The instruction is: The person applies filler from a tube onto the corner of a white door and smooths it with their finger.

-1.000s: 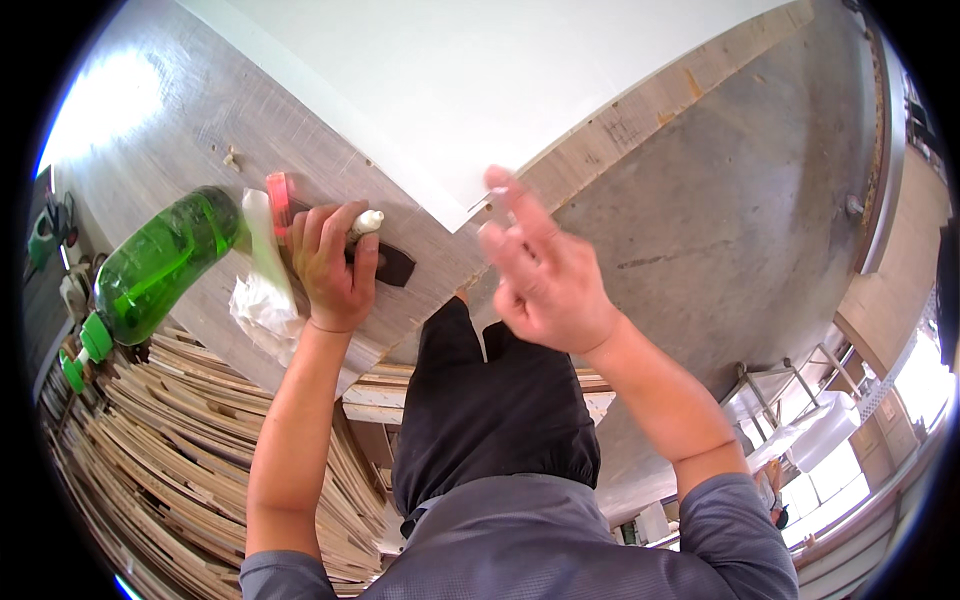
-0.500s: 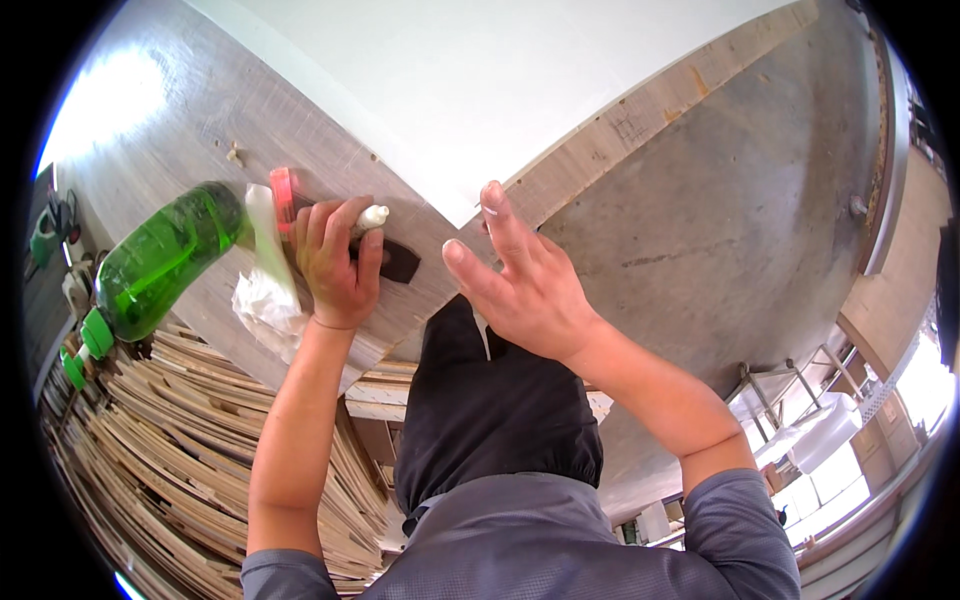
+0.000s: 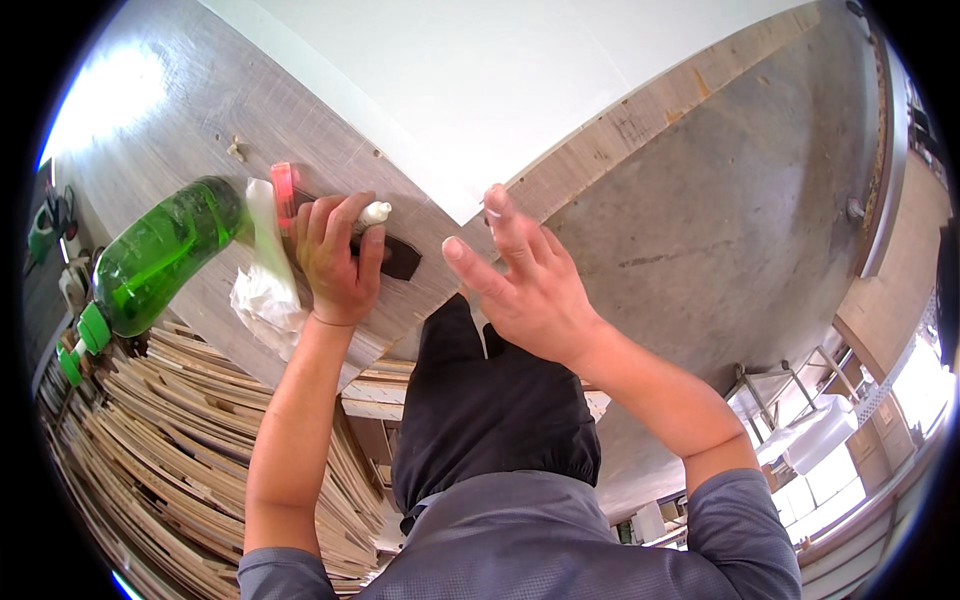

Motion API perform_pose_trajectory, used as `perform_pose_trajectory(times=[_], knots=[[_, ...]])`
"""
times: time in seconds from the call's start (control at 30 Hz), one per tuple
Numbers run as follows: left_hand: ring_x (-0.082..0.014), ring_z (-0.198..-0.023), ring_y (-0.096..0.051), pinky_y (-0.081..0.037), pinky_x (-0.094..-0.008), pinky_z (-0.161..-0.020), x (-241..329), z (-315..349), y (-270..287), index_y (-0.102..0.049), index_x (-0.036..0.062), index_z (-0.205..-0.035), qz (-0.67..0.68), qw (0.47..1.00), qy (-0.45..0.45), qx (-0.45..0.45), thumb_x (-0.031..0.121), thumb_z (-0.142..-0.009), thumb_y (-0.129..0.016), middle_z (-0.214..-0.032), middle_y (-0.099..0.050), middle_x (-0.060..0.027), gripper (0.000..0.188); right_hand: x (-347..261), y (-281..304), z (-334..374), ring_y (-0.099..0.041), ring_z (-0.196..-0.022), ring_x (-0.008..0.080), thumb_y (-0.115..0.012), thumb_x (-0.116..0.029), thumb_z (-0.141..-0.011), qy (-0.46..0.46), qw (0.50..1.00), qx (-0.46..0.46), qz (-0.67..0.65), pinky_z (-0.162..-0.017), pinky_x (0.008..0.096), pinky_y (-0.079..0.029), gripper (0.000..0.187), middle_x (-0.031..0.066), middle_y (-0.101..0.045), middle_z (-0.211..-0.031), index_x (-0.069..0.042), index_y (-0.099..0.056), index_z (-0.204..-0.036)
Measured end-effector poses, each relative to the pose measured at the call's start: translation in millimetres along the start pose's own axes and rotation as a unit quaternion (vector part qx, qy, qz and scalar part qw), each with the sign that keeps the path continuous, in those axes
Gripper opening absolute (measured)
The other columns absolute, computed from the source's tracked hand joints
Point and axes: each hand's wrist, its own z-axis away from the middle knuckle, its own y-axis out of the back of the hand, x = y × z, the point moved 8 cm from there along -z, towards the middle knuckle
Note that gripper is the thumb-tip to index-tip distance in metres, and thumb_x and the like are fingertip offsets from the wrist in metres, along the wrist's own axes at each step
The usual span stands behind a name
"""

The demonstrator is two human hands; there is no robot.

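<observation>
Grey wood-grain panel (image 3: pixel 200 120) underfoot, white sheet (image 3: pixel 500 80) laid over its far part, raw board edge (image 3: pixel 650 120) running off to the right; bare concrete floor (image 3: pixel 750 230) beyond.

Left hand (image 3: pixel 340 255) closed down tight, fingers curled over a dark flat block (image 3: pixel 400 262) pressed onto the panel; only the block's right end visible past the knuckles; rest hidden under the palm. Small white capped tip (image 3: pixel 375 212) poking out just above the grip, touching the fingers; cannot tell whether part of the block. Red-pink stub (image 3: pixel 283 185) just beyond the grip, up and to its left. Crumpled white rag (image 3: pixel 262 295) touching the grip's left side; green plastic bottle (image 3: pixel 165 255) lying on its side just past the rag, cap end (image 3: pixel 85 335) pointing away from the grip.

Right hand (image 3: pixel 530 285) wide open, fingers spread, holding nothing; near the grip on its right, apart from block and panel, hovering over the board edge. Speck of white on one fingertip; too small to identify.

Change against the two earlier pictures: right hand tipped from upright to leaning toward the grip, same spot otherwise; left hand, block, rag and bottle unmoved. Reading: block kept pinned by the left grip alone; right hand free and unloaded.

Stacked wood strips (image 3: pixel 150 450) below the grip, off the panel's near edge.
</observation>
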Motion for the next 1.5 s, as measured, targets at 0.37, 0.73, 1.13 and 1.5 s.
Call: perform_pose_trajectory(times=[0.37, 0.73, 1.13, 1.5], knots=[[-0.0335, -0.096, -0.059, -0.044, -0.0456, -0.09, 1, 1, 0, -0.069, 0.0056, -0.118, 0.006, 1.0, 0.009, -0.015, 0.027, -0.1, -0.062, -0.104, -0.066, -0.0117, 0.028, 14, 29, -8, -0.064, -0.112, 0.0316, -0.07, 0.002, -0.077, -0.024, 0.992, 0.111, -0.047, -0.092, 0.0422, -0.056, 0.084, 0.0199, -0.039, -0.166, -0.027, -0.055, -0.154], [-0.0297, -0.091, -0.058, -0.043, -0.043, -0.085, 3, -1, 1, -0.07, 0.0103, -0.119, 0.003, 1.0, -0.009, 0.006, 0.024, -0.095, -0.068, -0.101, -0.065, -0.0079, 0.027, -30, 8, -4, -0.067, -0.11, 0.0331, -0.073, 0.003, -0.078, 0.045, 0.998, -0.023, -0.045, -0.093, 0.0406, -0.057, 0.078, 0.0231, -0.048, -0.157, -0.026, -0.058, -0.149], [-0.0308, -0.092, -0.059, -0.044, -0.0435, -0.085, 1, 0, 0, -0.07, 0.01, -0.118, 0.009, 1.0, -0.007, 0.007, 0.023, -0.095, -0.068, -0.102, -0.066, -0.0086, 0.027, -23, -1, 6, -0.062, -0.115, 0.0283, -0.067, -0.005, -0.084, 0.017, 1.0, 0.0, -0.01, -0.096, 0.0402, -0.053, 0.069, 0.019, -0.043, -0.164, -0.028, -0.061, -0.149], [-0.0312, -0.094, -0.059, -0.044, -0.0442, -0.088, -1, 0, 0, -0.071, 0.0102, -0.116, 0.003, 1.0, 0.006, 0.009, 0.024, -0.094, -0.068, -0.102, -0.066, -0.0084, 0.026, -26, 19, -4, -0.06, -0.119, 0.0307, -0.068, -0.001, -0.079, 0.032, 0.999, -0.022, -0.035, -0.097, 0.0446, -0.052, 0.078, 0.0242, -0.04, -0.163, -0.025, -0.056, -0.153]])
